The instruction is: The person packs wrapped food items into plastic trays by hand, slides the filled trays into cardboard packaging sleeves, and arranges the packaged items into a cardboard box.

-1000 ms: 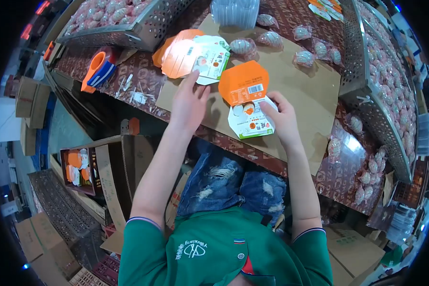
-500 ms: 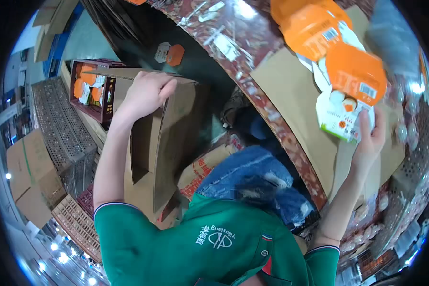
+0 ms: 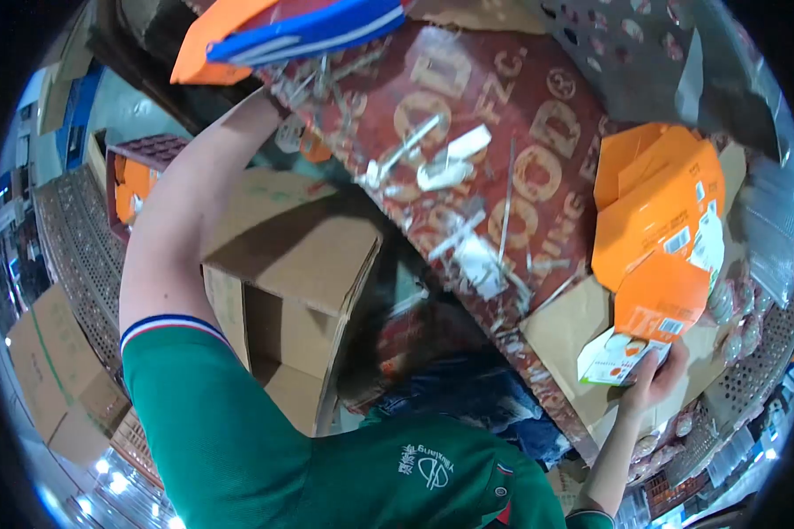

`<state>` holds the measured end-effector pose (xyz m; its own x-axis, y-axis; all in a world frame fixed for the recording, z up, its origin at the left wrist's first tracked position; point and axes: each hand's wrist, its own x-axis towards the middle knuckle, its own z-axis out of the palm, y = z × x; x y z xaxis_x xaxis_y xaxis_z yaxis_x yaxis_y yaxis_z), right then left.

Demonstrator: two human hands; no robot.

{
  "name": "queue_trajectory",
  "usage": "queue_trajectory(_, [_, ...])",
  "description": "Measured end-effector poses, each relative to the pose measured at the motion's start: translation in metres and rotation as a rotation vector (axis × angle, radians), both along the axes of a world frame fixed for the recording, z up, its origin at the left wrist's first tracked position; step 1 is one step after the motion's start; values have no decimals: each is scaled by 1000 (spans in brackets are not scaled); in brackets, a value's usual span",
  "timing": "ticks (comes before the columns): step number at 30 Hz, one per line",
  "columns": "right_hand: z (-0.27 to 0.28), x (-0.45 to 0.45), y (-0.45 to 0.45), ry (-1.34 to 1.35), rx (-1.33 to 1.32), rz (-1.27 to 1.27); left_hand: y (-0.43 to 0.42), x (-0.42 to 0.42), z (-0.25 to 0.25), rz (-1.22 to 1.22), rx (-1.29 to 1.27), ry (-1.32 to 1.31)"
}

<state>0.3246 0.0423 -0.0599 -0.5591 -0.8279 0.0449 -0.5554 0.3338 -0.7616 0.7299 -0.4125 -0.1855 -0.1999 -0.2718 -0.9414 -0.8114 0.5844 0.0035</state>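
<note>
My right hand [image 3: 666, 375] is closed on the white lower part of an orange and white card [image 3: 662, 295], its thumb on the printed face. The card lies at the near end of a fanned stack of orange cards [image 3: 657, 198], over a brown cardboard sheet [image 3: 569, 322]. My left arm reaches up and away past the table edge. The left hand itself is hidden behind the table's corner, close to the orange and blue tool [image 3: 304, 35].
An open cardboard box [image 3: 291, 238] stands below the table's left edge. White scraps [image 3: 454, 163] litter the red printed tabletop [image 3: 538, 115]. At the left is a crate [image 3: 141, 176] with orange cards. Wrapped items [image 3: 728, 304] and a perforated metal tray [image 3: 750, 379] are at the right.
The view has swung left and down. My left hand has gone from the cards to the box flap, then past the table edge out of sight. My right hand keeps its hold on the card.
</note>
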Motion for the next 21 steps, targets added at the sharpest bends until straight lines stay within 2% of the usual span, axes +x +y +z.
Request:
queue_trajectory(9, [6,-1,10,60,97,35,-82,-68,-39,-44,-133,167])
queue_trajectory(12, [11,4,6,38,99,7,-92,-65,-62,-7,-150,211])
queue_trajectory(15, [13,2,8,161,135,54,-97,-60,-76,37,-165,258])
queue_trajectory(21, [14,4,16,116,165,-1,-86,-45,-102,92,-171,329])
